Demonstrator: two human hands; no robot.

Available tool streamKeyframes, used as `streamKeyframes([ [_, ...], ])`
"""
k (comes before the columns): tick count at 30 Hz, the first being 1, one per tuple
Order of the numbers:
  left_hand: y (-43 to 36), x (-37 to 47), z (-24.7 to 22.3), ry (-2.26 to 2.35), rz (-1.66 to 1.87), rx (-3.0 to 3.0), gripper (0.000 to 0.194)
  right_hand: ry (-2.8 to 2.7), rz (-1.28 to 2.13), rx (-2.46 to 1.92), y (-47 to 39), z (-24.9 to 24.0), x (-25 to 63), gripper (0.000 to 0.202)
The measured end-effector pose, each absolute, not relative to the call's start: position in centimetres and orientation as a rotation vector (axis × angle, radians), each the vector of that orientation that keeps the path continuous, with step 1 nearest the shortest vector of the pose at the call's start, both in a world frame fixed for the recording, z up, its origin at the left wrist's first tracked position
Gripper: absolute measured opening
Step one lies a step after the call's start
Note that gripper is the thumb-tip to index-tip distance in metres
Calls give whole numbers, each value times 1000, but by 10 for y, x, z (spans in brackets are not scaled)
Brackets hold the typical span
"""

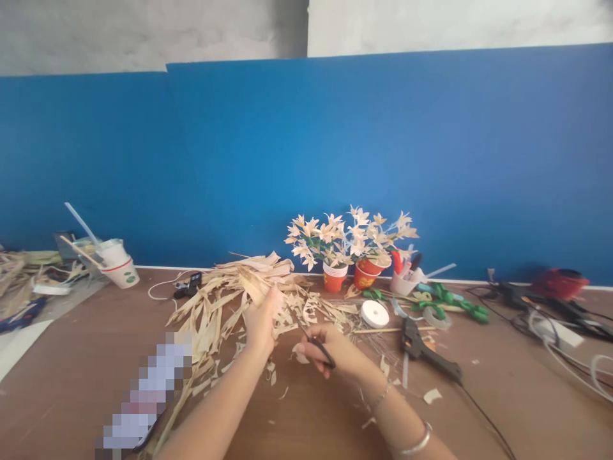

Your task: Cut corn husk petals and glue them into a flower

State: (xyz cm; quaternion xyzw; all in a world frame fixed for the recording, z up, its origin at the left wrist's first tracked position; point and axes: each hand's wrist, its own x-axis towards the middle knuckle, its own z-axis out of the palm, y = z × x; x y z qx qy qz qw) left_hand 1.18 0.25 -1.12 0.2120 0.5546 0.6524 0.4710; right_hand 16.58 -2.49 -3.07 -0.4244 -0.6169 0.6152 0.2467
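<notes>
Near the middle of the frame, we hold a dry leaf (253, 287) in our left hand (261, 321) and scissors (325, 354) in our right hand (338, 348). A leaf heap (205, 313) spreads left of centre. Right of centre, we see pale flowers (330, 233) standing in red cups (334, 279); at lower right, a glue gun (430, 355) lies on the brown table (522, 390).

husks (208, 313): left of glue gun (424, 350) | flowers (311, 227): in cups (335, 279), behind

Soft light, slight overall blur
</notes>
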Motion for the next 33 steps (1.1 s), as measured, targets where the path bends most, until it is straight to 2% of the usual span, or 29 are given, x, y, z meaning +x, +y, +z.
streamKeyframes([
  [5,10,-9,1,1430,1337,698,46,-1761,1688,-1136,-19,-23,188,37],
  [22,1,-10,12,1379,1182,842,33,-1847,1748,-1131,-16,-26,192,36],
  [33,-2,-9,8,1252,1022,863,42,-1825,1769,-1135,-18,-28,194,35],
])
